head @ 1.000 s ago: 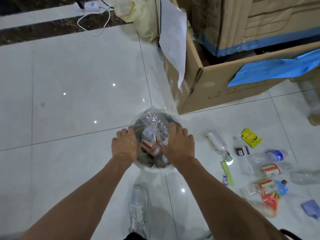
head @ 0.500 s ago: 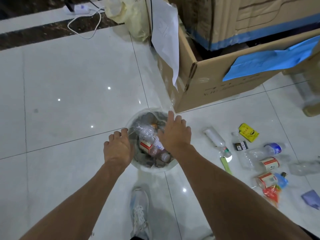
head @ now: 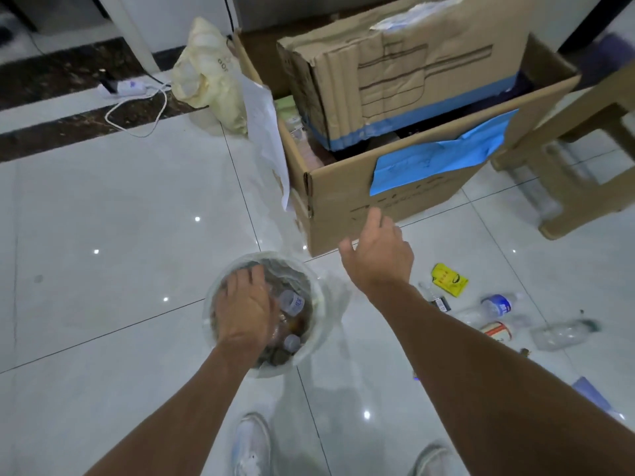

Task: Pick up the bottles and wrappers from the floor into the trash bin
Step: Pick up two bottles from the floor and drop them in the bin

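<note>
- Trash bin (head: 319,333) part filled; contents pressed by flat L hand (head: 245,310).
- R hand (head: 379,255) held empty, fingers apart.
- Bottles (head: 494,305), wrapper (head: 449,280) unpicked, right of R hand.

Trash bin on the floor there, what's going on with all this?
A person is clearing litter into the bin. Their left hand presses down on the binned bottles, while the right hand hovers open and empty beside the cardboard box. To the right, loose bottles and a yellow wrapper lie on the floor, not yet picked up.
</note>
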The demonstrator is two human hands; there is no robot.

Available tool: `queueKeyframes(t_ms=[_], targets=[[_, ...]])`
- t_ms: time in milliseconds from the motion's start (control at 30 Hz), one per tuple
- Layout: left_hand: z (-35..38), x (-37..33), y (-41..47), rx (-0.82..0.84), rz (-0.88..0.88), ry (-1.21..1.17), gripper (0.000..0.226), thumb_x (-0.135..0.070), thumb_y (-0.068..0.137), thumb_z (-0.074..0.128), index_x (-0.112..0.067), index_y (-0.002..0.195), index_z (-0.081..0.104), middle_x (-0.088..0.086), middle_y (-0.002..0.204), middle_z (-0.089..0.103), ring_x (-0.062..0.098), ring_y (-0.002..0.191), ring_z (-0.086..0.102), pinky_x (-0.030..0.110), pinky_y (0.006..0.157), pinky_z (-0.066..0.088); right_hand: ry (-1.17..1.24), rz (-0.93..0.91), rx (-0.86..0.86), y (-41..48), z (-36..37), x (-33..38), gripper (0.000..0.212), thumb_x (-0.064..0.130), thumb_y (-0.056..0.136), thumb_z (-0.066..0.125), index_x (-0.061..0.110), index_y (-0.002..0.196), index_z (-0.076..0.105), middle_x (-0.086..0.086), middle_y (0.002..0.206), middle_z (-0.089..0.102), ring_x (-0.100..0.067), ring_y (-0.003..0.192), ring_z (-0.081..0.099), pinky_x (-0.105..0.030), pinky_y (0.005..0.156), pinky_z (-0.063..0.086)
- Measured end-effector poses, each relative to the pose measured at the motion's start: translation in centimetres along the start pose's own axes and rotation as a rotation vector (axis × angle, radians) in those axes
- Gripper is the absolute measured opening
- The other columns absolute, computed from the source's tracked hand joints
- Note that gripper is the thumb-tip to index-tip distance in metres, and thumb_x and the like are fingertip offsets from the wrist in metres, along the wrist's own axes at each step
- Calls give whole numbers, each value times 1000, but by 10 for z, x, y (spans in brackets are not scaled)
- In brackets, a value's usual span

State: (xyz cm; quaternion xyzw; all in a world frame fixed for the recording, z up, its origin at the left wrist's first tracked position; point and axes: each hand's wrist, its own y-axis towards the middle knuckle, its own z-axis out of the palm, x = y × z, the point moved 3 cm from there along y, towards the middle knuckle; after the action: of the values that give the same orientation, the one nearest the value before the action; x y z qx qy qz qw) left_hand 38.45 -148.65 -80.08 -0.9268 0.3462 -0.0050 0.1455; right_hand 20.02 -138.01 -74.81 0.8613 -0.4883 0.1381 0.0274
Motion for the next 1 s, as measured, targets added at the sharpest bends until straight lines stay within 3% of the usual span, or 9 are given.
queueKeyframes(t_ms=[100,267,433,633,767,1000], targets=[[-11,-36,-7,-29,60,17,49,-31,90,50,-18,135,38,6,128,50,25,117,47,38,99,39,-77,24,-36,3,-36,-54,39,39,90,47,12,118,42,-7,106,56,-27,97,54,-35,69,37],[-32,-117,-20,-40,130,37,47,-32,90,46,-25,136,36,1,122,51,22,115,48,34,94,39,-126,126,-74,3,-108,-159,42,41,90,46,12,120,43,-8,108,58,-29,99,55,-37,73,40],[-60,-212,-33,-84,144,-1,24,-25,87,45,-17,110,46,4,108,53,26,104,50,37,86,41,-219,267,-134,-15,-187,-277,45,43,90,48,11,121,42,-13,111,59,-34,100,57,-41,75,47],[-78,-300,-56,-135,197,-53,30,-22,84,50,-18,114,50,4,103,54,27,100,51,38,83,39,-274,453,-130,-54,-249,-405,49,42,88,51,11,126,42,-16,115,58,-37,101,56,-41,74,45],[-75,-337,-70,-133,232,-41,31,-22,85,50,-18,116,50,4,106,54,25,101,50,38,85,40,-282,472,-78,-73,-253,-444,49,40,89,52,9,126,42,-16,114,57,-37,101,55,-41,74,44],[-48,-362,-79,-55,252,-90,41,-26,89,47,-23,129,46,3,118,54,24,113,49,37,89,37,-229,452,-13,-86,-228,-449,51,40,89,51,10,130,41,-14,115,56,-35,100,55,-39,74,42]])
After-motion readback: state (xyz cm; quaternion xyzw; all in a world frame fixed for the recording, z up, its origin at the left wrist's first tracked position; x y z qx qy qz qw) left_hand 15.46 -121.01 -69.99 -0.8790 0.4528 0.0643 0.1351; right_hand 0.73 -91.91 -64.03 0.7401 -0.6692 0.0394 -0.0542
